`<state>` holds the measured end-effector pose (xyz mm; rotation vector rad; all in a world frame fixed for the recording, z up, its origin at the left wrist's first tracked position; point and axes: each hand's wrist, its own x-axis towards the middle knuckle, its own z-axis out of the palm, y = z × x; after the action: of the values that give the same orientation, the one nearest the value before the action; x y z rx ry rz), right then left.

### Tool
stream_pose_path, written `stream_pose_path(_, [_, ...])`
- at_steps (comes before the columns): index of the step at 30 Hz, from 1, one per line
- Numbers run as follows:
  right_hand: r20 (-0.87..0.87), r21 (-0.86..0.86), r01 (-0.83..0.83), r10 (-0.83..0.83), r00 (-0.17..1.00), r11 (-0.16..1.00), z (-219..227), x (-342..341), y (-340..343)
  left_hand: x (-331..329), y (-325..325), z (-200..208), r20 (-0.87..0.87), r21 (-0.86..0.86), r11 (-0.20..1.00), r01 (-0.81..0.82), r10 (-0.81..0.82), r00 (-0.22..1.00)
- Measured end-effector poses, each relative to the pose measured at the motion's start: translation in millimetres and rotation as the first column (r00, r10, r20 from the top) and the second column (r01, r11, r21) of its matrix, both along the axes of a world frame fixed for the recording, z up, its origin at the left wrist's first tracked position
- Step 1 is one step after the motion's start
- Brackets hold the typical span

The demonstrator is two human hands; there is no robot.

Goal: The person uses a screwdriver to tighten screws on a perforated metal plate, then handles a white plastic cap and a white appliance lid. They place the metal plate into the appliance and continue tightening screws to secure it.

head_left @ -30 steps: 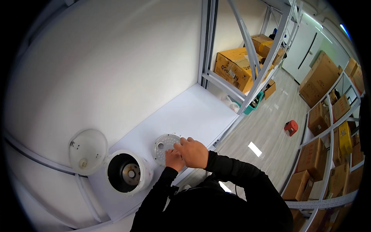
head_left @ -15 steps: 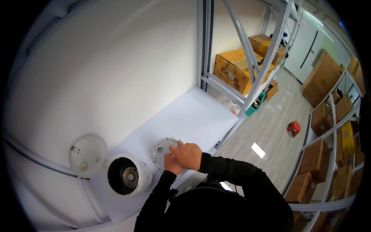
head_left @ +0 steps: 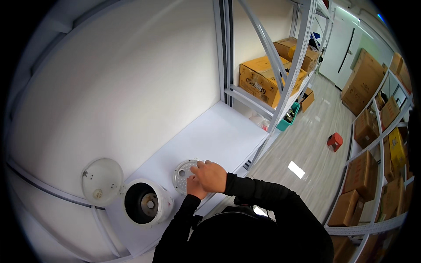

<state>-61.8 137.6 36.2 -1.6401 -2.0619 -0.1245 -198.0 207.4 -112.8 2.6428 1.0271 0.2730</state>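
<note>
A round grey inner lid plate (head_left: 178,183) with small holes and one larger hole lies on the white shelf, partly covered by my hands. My left hand (head_left: 196,188) is closed at the plate's near right edge, its fingertips on the plate. Just above and right of it, my right hand (head_left: 212,176) is curled with its fingers pinched over the plate; whatever lies between them is hidden. To the left stands a white rice cooker (head_left: 164,205), its dark inside showing a round metal heating plate (head_left: 149,205). Its lid (head_left: 101,180) is swung up and back.
The white shelf board (head_left: 215,131) runs along the wall to a grey metal upright (head_left: 224,65). Beyond are a large yellow-brown carton (head_left: 258,83), a teal bin (head_left: 287,120) and a red stool (head_left: 335,141) on the floor. Cartons (head_left: 359,175) fill the rack at right.
The view has shifted slightly, so the cooker and plate sit a little lower. My right hand's fingers have lowered closer to my left hand over the plate.
</note>
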Motion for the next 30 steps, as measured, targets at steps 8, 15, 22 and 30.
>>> stream_pose_path(8, [-0.037,-0.248,0.113,-0.126,0.991,0.962,16.5,0.5,-3.6,-3.6,3.7,-19.6,-0.034,0.016,1.0,-0.015,0.016,0.999])
stream_pose_path(15, [-0.053,-0.03,0.005,-0.007,0.999,1.0,8.2,6.5,2.2,-5.5,7.0,-36.1,0.005,0.041,0.999,-0.014,0.014,1.0])
stream_pose_path(22, [-0.016,-0.108,-0.009,0.007,1.0,0.994,17.2,6.4,2.0,-9.8,1.9,-29.6,0.094,0.016,1.0,0.009,-0.01,0.995])
stream_pose_path(30, [-0.054,-0.086,0.001,-0.005,0.999,0.996,16.2,-1.6,3.4,2.3,-5.1,-0.8,0.028,-0.075,0.994,-0.081,0.083,0.996])
